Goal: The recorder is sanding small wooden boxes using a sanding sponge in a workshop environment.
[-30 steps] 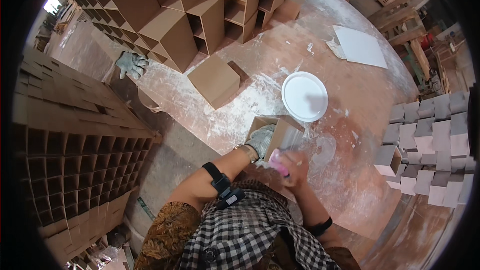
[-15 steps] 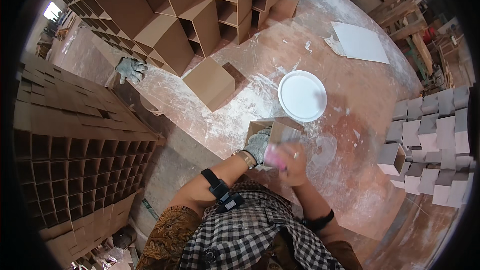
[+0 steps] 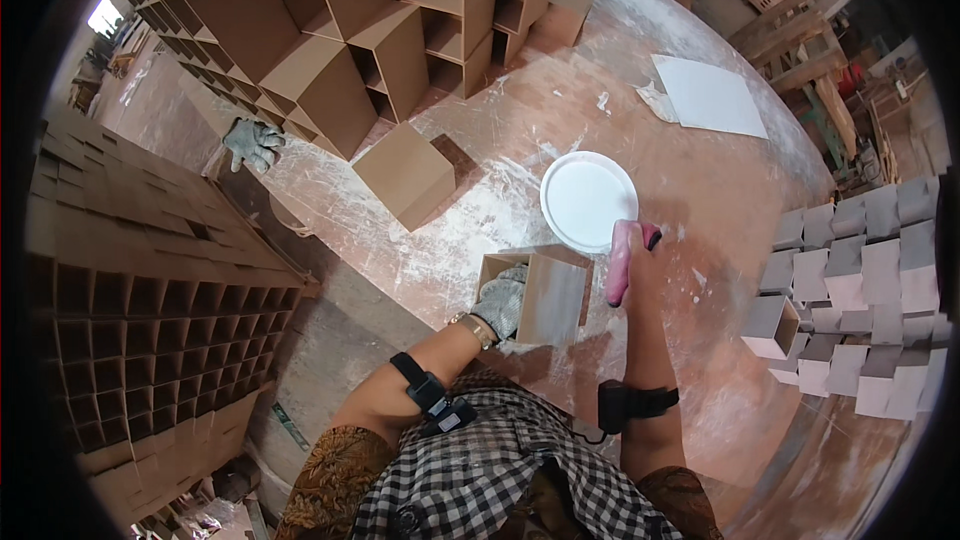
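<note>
Head view: box (image 3: 553, 300) on near surface (image 3: 720, 370); left hand (image 3: 500, 302) inside, grip hidden, cannot tell. Right hand (image 3: 643, 265) wrapped round pink tool (image 3: 619, 265) near white dish (image 3: 546, 198). Seemingly coating box's right side; next move likely calls for steady box.

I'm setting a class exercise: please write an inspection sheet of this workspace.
Surface: reddish table, smeared white.
Job's things: open brown box, one side pale-streaked; pink tool; round white dish.
Clutter: spare grey glove, white sheet, loose brown box.
Hands: gloved left hand inside the open brown box; bare right hand gripping the pink tool.
Cables: short black wire by the right forearm's black device.
Surroundings: brown box stacks, pale box stack, timber.
</note>
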The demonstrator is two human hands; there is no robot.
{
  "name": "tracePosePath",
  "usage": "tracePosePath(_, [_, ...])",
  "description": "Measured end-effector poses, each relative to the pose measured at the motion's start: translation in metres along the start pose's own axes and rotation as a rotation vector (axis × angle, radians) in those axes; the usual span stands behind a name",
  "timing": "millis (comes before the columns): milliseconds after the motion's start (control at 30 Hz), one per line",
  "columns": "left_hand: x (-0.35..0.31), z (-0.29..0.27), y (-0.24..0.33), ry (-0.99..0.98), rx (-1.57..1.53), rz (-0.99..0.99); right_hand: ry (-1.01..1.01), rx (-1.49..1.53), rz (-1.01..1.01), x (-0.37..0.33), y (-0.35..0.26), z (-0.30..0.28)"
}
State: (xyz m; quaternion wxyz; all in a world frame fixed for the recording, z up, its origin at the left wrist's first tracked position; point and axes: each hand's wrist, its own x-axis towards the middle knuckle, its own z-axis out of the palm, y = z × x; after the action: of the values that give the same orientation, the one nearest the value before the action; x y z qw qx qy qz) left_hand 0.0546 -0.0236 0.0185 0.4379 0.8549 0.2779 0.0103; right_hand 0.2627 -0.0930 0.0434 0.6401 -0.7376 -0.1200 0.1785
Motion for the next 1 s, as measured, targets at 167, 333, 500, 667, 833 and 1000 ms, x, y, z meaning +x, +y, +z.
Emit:
tracePosePath(167, [0.000, -0.001, -0.001, -0.004, 0.029, 0.000, -0.116, -0.808, -0.485, 0.014, 0.000, 0.013])
tracePosePath(333, [-0.001, 0.004, -0.008, 0.031, 0.125, 0.070, -0.218, -1.056, -0.533, 0.019, -0.001, 0.027])
tracePosePath(500, [-0.002, -0.001, -0.004, 0.001, 0.042, 0.069, -0.161, -0.731, -0.426, 0.038, 0.014, 0.015])
tracePosePath(667, [0.000, 0.010, -0.018, 0.017, 0.008, 0.049, -0.160, -0.844, -0.434, 0.021, -0.007, 0.024])
tracePosePath(833, [0.004, 0.009, -0.019, -0.035, -0.021, 0.056, -0.250, -1.046, -0.532, 0.024, 0.005, 0.023])
tracePosePath(1000, [0.000, 0.008, -0.021, -0.003, 0.006, 0.054, -0.154, -0.927, -0.452, 0.016, 0.001, 0.019])
